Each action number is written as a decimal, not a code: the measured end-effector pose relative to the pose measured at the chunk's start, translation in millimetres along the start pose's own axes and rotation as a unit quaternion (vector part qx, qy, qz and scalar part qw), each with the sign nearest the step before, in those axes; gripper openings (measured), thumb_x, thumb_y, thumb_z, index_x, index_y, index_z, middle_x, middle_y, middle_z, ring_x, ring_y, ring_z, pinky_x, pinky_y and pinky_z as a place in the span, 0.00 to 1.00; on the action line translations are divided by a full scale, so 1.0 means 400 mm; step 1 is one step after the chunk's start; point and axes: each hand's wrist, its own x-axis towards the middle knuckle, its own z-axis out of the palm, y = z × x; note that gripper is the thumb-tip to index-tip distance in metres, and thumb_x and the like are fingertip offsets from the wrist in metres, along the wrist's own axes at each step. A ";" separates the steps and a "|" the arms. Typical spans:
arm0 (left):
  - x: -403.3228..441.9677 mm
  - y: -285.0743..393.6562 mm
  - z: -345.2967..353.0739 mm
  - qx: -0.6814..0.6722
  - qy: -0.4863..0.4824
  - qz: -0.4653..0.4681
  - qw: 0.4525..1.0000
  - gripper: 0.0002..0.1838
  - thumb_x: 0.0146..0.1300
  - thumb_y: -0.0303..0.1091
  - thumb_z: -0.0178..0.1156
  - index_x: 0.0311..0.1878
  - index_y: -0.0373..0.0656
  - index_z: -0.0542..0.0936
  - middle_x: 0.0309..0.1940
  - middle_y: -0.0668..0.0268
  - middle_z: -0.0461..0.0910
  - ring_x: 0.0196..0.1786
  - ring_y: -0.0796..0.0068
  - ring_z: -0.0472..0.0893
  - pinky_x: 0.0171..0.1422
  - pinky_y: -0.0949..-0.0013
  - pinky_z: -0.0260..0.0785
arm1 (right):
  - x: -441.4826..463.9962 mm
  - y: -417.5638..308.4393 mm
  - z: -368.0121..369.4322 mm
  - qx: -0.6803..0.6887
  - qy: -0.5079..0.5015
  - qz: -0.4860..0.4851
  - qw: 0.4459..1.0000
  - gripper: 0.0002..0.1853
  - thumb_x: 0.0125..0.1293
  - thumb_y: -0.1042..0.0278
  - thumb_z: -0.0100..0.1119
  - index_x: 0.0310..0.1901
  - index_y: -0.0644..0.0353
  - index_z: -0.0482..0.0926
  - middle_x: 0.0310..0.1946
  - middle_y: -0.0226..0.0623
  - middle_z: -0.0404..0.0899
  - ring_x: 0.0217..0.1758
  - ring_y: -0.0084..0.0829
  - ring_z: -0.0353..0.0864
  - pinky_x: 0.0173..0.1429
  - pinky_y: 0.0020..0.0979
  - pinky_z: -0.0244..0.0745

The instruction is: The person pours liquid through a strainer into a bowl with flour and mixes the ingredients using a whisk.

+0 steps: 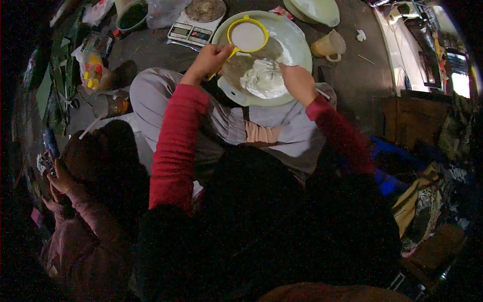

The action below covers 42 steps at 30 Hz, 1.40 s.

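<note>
My left hand [210,61] is closed around the handle of a yellow strainer [263,46], which is held level above the far part of a pale green basin [305,45]. White material shows inside the strainer. My right hand [298,80] grips what looks like a metal fork [273,68], its thin tines at a heap of white flour [259,83] in the basin. Part of its handle is hidden in my fist. The basin rests in front of my crossed legs.
A kitchen scale [193,34] bearing a round brown item stands left of the basin. To its right are a beige mug [329,46] and another pale green basin [314,11]. A person's hand [61,176] holds a phone-like object at the left. A bag [93,75] lies nearby.
</note>
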 end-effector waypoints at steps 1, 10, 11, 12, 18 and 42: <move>-0.003 0.002 -0.003 0.001 0.002 -0.002 1.000 0.27 0.60 0.52 0.52 0.20 0.34 0.74 0.09 0.69 0.68 0.10 0.80 0.67 0.15 0.73 0.60 | 0.002 -0.027 -0.005 0.022 -0.014 0.028 0.999 0.18 0.54 0.75 0.44 0.48 0.59 0.72 0.21 0.44 0.76 0.24 0.43 0.78 0.27 0.40 0.72; -0.004 0.013 -0.003 0.012 0.003 -0.005 1.000 0.27 0.60 0.52 0.52 0.19 0.35 0.74 0.09 0.68 0.68 0.10 0.80 0.67 0.15 0.73 0.60 | -0.066 -0.112 -0.010 0.013 -0.020 -0.044 0.999 0.21 0.52 0.75 0.46 0.51 0.59 0.70 0.23 0.43 0.76 0.25 0.41 0.78 0.26 0.39 0.73; 0.001 0.007 -0.002 0.009 0.010 -0.002 1.000 0.27 0.59 0.52 0.53 0.19 0.34 0.74 0.09 0.68 0.68 0.10 0.80 0.67 0.15 0.73 0.60 | -0.052 -0.096 -0.003 0.014 -0.017 -0.032 0.999 0.20 0.52 0.75 0.46 0.50 0.61 0.70 0.23 0.43 0.76 0.25 0.41 0.78 0.26 0.38 0.73; 0.004 0.003 0.001 0.007 0.015 0.000 1.000 0.27 0.59 0.52 0.53 0.19 0.34 0.74 0.09 0.68 0.68 0.10 0.80 0.67 0.15 0.73 0.60 | -0.038 -0.080 0.006 0.014 -0.017 -0.032 0.999 0.20 0.52 0.75 0.46 0.50 0.61 0.70 0.23 0.43 0.76 0.25 0.41 0.78 0.26 0.38 0.73; -0.006 0.018 -0.001 0.016 0.008 -0.021 1.000 0.26 0.60 0.51 0.53 0.19 0.34 0.74 0.10 0.69 0.67 0.10 0.80 0.66 0.14 0.74 0.59 | 0.031 -0.036 0.044 0.029 0.034 0.072 0.996 0.11 0.58 0.70 0.44 0.35 0.61 0.77 0.22 0.48 0.76 0.26 0.45 0.78 0.30 0.43 0.73; -0.004 0.013 -0.003 0.027 0.009 -0.001 1.000 0.26 0.60 0.51 0.52 0.18 0.36 0.73 0.08 0.70 0.66 0.10 0.81 0.66 0.15 0.74 0.59 | -0.013 0.011 0.000 -0.025 0.021 -0.021 0.999 0.15 0.57 0.71 0.45 0.46 0.62 0.73 0.23 0.45 0.77 0.26 0.42 0.79 0.28 0.41 0.74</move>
